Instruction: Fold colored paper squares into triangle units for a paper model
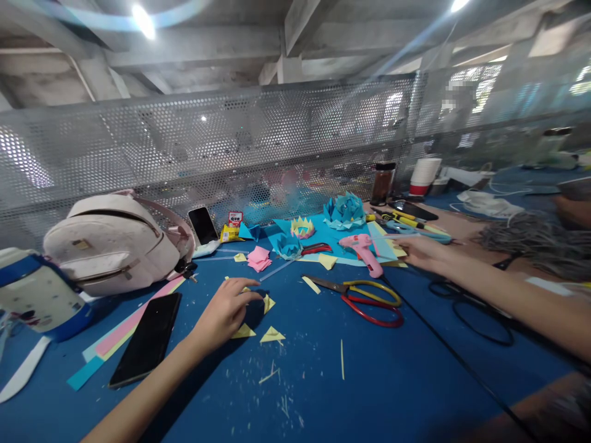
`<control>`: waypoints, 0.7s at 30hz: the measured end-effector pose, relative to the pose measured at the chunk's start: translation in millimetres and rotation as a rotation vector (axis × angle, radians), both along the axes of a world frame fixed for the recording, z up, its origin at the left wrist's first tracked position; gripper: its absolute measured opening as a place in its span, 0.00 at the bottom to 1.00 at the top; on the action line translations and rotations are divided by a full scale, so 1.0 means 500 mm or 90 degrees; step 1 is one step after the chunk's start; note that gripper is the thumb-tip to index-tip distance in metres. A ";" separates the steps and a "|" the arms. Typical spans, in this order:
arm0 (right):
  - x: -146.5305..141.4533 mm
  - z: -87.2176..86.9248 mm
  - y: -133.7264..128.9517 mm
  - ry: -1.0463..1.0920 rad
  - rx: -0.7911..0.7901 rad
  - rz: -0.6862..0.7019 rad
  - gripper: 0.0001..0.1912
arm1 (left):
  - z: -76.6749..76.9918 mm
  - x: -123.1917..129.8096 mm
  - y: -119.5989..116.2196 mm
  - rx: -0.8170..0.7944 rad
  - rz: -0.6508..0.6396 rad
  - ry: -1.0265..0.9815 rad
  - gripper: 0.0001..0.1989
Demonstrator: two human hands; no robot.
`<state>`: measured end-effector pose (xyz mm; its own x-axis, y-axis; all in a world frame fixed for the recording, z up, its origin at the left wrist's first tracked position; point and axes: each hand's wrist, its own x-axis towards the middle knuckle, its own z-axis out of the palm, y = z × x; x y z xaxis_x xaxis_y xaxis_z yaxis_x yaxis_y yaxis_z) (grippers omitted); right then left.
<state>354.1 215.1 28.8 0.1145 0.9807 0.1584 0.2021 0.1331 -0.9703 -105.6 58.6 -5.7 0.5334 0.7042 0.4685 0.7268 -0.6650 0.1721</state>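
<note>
My left hand (228, 306) hovers low over the blue table with its fingers stretched and slightly curved, holding nothing that I can see. Small folded yellow paper triangles (272, 335) lie around and beneath it. On the right, my right hand (420, 253) is at the edge of some yellow paper (398, 249); its fingertips are blurred, and whether they grip the paper is unclear. Beside that hand a pink hot glue gun (363, 251) rests on blue paper sheets. Scissors (360, 295) with a yellow and a red handle lie between my hands.
A pink backpack (115, 240), a cup (39, 292) and a black phone (148, 338) occupy the left. Blue paper lotus (345, 212), yellow paper ring (302, 227) and pink paper squares (259, 258) sit behind. The glue gun's black cable (443, 344) crosses the right side.
</note>
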 end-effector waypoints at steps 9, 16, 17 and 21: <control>-0.001 0.061 -0.043 0.311 0.105 -0.281 0.14 | 0.057 -0.054 0.279 -0.077 0.339 -0.092 0.17; -0.028 0.113 -0.150 0.393 0.310 -0.188 0.23 | 0.051 -0.030 0.448 -0.139 0.552 -0.127 0.18; -0.034 0.115 -0.163 0.378 0.344 -0.162 0.23 | 0.044 -0.024 0.459 -0.142 0.579 -0.129 0.18; -0.055 0.118 -0.201 0.313 0.446 -0.147 0.21 | 0.021 -0.003 0.494 -0.148 0.670 -0.135 0.18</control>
<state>326.4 114.4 87.8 0.5106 0.6210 0.5947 -0.1209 0.7367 -0.6654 -107.3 305.5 5.0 -0.4617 0.8427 0.2769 0.8524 0.3352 0.4012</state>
